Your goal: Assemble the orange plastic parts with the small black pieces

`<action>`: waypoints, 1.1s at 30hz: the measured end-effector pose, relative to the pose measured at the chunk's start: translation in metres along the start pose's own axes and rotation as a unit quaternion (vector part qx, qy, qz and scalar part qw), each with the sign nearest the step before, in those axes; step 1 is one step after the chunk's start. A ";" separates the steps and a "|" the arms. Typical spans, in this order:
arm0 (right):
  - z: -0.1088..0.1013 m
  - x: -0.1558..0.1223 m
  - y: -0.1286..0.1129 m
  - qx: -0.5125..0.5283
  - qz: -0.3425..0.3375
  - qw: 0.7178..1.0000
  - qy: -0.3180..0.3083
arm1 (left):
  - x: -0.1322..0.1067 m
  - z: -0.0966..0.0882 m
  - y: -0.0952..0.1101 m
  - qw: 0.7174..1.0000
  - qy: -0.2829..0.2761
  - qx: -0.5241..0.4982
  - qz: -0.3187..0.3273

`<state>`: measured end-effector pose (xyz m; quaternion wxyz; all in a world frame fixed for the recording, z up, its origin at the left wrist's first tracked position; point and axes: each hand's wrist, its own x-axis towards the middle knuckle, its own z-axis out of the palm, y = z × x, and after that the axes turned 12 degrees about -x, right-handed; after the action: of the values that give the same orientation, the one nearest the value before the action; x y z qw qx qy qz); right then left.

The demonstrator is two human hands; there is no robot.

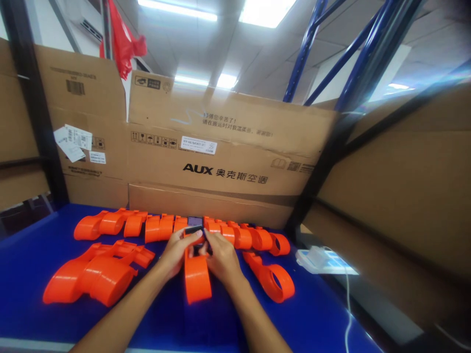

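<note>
In front of me I hold an orange plastic part (197,279) with a wide ring at its near end, like a tape dispenser body. My left hand (177,252) grips its upper end from the left, thumb on top. My right hand (222,257) closes on the same end from the right, fingertips bent inward. Between the fingertips shows a dark strip (193,229); I cannot tell whether it belongs to the part. Just behind the hands is a small grey-screened device (195,221). The fingers hide much of the part's upper end.
Several similar orange parts (159,228) stand in a row at the back of the blue table (162,321). More orange parts (108,277) lie at left, and another orange part (275,283) at right. A power strip (327,261) with a cable is at the right edge. Cardboard (228,142) walls the back.
</note>
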<state>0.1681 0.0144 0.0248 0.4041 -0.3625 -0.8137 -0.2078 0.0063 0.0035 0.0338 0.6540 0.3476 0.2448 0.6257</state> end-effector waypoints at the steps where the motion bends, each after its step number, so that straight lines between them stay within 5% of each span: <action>1: 0.000 0.000 0.000 -0.004 -0.002 1.000 0.002 | 0.000 0.000 0.000 1.000 -0.001 -0.001 -0.003; 15: -0.008 0.002 0.004 0.063 -0.001 0.998 -0.004 | 0.003 -0.005 0.003 1.000 -0.005 0.009 0.000; 21: -0.015 0.000 0.005 0.106 0.072 0.992 0.017 | -0.001 -0.001 -0.001 0.993 -0.046 0.105 0.025; 33: -0.014 0.002 -0.001 0.198 0.114 0.973 -0.011 | -0.003 -0.002 0.005 0.988 -0.084 0.125 0.045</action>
<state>0.1737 0.0053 0.0344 0.4801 -0.3682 -0.7962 0.0093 0.0012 0.0004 0.0366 0.5948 0.4884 0.2489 0.5879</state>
